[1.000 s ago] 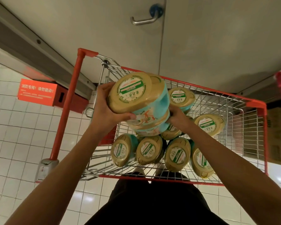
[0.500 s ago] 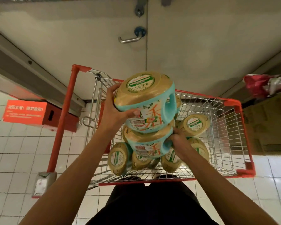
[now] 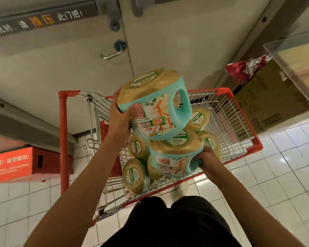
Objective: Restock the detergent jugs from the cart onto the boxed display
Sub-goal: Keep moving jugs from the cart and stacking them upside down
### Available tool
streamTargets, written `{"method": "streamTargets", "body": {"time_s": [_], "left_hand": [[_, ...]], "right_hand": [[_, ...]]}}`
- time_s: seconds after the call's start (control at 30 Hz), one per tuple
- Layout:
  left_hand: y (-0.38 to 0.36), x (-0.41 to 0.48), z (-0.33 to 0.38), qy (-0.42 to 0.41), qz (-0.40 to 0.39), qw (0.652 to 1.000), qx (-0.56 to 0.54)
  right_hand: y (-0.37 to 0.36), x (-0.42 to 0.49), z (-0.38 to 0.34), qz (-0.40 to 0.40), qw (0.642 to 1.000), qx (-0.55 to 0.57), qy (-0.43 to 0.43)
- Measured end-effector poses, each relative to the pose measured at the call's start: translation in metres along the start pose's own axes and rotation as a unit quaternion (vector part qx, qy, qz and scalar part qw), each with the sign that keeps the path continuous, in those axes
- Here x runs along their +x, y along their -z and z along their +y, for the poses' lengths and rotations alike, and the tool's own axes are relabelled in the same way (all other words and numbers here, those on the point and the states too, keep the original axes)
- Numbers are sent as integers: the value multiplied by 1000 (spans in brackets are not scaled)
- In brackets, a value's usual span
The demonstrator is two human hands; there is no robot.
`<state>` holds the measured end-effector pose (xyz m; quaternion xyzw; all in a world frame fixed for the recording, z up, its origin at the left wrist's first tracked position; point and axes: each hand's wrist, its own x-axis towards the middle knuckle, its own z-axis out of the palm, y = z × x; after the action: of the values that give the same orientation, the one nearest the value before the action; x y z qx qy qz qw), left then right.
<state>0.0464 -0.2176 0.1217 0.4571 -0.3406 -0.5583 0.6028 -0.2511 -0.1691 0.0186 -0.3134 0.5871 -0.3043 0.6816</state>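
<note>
Detergent jugs occupy both your hands above the cart (image 3: 230, 122): the upper jug (image 3: 155, 107) tilts in your left grip (image 3: 121, 120), fingers curled round its capped end, and the lower jug (image 3: 175, 157) hangs from your right grip (image 3: 206, 158), clamped on its moulded handle. Several remaining jugs (image 3: 134, 175) lie in the wire basket, so most restocking looks ahead. Bodies are smooth turquoise plastic, squat and rounded, with wide tan caps. Cardboard boxes (image 3: 268, 104) at right are probably the display.
</note>
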Motion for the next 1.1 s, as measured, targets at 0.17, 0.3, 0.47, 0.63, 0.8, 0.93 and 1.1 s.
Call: {"method": "streamTargets", "body": {"time_s": [0.17, 0.3, 0.47, 0.63, 0.8, 0.93, 1.1], "left_hand": [[-28, -3, -11, 14, -31, 999, 3], [-73, -16, -48, 15, -73, 995, 63], [-149, -33, -98, 15, -134, 984, 116], [-239, -65, -156, 42, -205, 964, 162], [-330, -101, -208, 27, -254, 950, 182], [-389, -120, -237, 38, -281, 940, 188], [-457, -120, -263, 36, -306, 924, 226]], "right_hand": [[60, -54, 19, 94, 994, 43, 23], [118, -103, 44, 177, 975, 102, 92], [189, -170, 78, 249, 943, 180, 129], [256, -233, 109, 299, 919, 219, 133], [329, -278, 139, 323, 916, 204, 123], [376, -300, 150, 344, 909, 205, 111], [430, -304, 152, 391, 883, 235, 110]]}}
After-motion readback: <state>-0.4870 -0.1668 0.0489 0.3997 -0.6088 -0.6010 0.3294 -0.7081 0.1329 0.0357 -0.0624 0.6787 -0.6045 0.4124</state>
